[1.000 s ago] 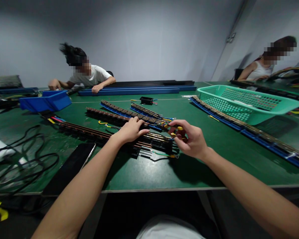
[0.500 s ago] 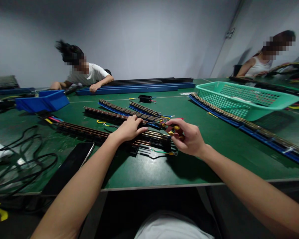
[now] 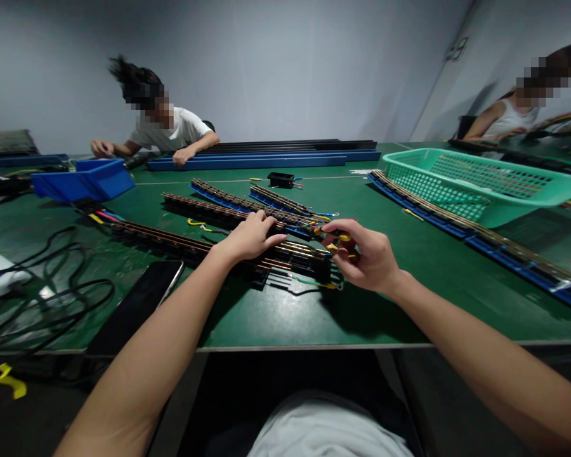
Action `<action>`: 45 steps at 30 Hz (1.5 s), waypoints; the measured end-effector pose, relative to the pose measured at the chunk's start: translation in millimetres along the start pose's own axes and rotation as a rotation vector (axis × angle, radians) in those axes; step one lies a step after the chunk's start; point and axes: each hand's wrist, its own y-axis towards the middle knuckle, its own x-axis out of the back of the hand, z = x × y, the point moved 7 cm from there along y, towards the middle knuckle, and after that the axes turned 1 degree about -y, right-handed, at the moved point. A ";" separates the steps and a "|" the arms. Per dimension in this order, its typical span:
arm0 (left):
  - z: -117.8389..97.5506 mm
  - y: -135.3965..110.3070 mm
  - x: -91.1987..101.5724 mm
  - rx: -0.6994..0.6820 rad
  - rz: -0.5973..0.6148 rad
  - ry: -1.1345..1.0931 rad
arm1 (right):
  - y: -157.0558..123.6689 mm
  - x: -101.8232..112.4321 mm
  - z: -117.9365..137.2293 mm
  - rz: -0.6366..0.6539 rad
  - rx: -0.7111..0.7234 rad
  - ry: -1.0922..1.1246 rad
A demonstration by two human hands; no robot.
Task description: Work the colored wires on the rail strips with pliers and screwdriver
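The fingers (image 3: 269,240) of the left hand (image 3: 250,238) are lying flat and slightly spread on top of a long rail strip (image 3: 171,240), pressing it down onto the bench (image 3: 409,304) rather than gripping it. The right hand (image 3: 371,260) is curling shut around a small hand tool (image 3: 337,244) with red and yellow grips. It is holding the tool at the near end of that strip, where thin wires (image 3: 311,281) are trailing out. The strip is lying slantwise across the bench just in front of the person. It is looking stiff but long and slender, so I would judge it likely to sag or swing if taken by one end. Holding it mid-length from above, by the dark body, seems the safest grip. Its copper rails (image 3: 295,249) and the fine wires are looking easy to bend or snag. More strips (image 3: 228,204) are lying just behind it, a dark phone (image 3: 137,304) is sitting near the left forearm, and a green basket (image 3: 480,190) is standing well off to the right. A person in a white shirt (image 3: 176,130) is leaning over the far edge, and another person (image 3: 509,120) is sitting at the right.
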 end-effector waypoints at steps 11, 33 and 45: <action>0.4 1.1 -0.5 0.001 0.002 0.000 | 0.0 -1.4 2.5 0.015 0.045 -0.031; 1.1 0.5 -0.1 0.001 -0.006 -0.011 | 1.3 -5.7 9.1 0.102 0.249 -0.059; -0.3 0.2 0.9 0.014 -0.006 -0.012 | 0.6 -8.6 11.5 0.129 0.294 -0.083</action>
